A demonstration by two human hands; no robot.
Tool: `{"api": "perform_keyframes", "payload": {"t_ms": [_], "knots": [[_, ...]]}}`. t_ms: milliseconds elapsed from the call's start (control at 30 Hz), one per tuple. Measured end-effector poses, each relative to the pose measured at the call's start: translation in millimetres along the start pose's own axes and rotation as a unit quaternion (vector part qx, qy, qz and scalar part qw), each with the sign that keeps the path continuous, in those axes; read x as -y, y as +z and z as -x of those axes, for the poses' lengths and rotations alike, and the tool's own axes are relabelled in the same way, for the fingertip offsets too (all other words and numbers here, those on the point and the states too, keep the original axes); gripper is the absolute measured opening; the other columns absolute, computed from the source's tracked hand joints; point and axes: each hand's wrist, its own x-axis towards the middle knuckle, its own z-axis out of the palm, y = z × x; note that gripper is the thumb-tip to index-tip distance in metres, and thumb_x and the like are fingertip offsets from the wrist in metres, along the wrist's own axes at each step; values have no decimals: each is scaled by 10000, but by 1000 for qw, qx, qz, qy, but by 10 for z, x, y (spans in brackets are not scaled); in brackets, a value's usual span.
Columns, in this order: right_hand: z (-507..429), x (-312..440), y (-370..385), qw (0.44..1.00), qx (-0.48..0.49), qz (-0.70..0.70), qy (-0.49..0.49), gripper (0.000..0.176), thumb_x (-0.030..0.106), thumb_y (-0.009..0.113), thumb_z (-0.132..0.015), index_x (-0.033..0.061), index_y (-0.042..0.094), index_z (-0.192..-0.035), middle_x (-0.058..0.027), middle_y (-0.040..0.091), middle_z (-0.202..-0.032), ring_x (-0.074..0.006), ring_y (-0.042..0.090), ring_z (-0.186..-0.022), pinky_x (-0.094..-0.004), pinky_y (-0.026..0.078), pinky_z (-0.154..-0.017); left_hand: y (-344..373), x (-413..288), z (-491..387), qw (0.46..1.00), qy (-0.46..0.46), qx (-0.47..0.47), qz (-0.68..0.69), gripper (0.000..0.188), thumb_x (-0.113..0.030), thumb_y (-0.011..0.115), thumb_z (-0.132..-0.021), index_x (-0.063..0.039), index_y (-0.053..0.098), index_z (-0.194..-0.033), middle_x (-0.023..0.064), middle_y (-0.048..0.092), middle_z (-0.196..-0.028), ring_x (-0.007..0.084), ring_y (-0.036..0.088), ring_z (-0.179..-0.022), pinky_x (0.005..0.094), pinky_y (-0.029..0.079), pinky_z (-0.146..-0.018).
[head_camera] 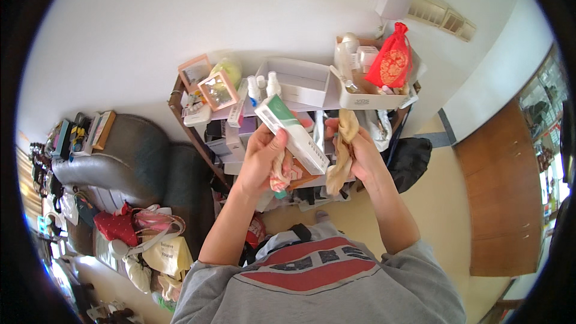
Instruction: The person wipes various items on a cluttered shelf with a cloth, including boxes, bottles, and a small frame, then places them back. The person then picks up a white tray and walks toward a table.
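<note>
My left hand [265, 153] grips a slim white and green carton [294, 137], which tilts down to the right and bears printing. Bunched under that palm is a pale cloth with a reddish pattern [280, 174]. My right hand [360, 150] holds a crumpled tan cloth [342, 157] that hangs down beside the carton's lower end. Some fingers of both hands are hidden behind what they hold. Just beyond them stands a shelf rack [310, 111]. On its top are white spray bottles [272, 84] and an open white box [297, 83].
A bin [373, 101] holding a red drawstring pouch [393, 60] stands on the rack's right end. Pink-framed pieces [218, 91] lean at its left. A black bag [409, 162] rests right of the rack. Left is a dark leather sofa [121, 162] with bags on it; a wooden cabinet [499, 193] stands right.
</note>
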Motion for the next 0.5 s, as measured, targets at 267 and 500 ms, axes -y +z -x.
{"api": "perform_keyframes", "payload": {"t_ms": [267, 500], "knots": [[27, -188, 496, 993, 92, 66, 27, 337, 220, 509, -970, 43, 497, -1257, -62, 573, -1134, -133, 582, -1004, -295, 494, -858, -188, 83, 146, 990, -121, 61, 25, 406, -249, 558, -955, 15, 466, -1250, 74, 617, -788, 111, 542, -474, 273, 490, -475], [45, -125, 756, 982, 158, 46, 92, 478, 81, 515, -933, 90, 363, -1386, -50, 508, -1232, -129, 519, -1079, -281, 444, -907, -204, 9, 174, 994, -81, -46, 63, 406, -246, 574, -942, -10, 470, -1255, 61, 591, -671, 93, 504, -429, 237, 409, -365]]}}
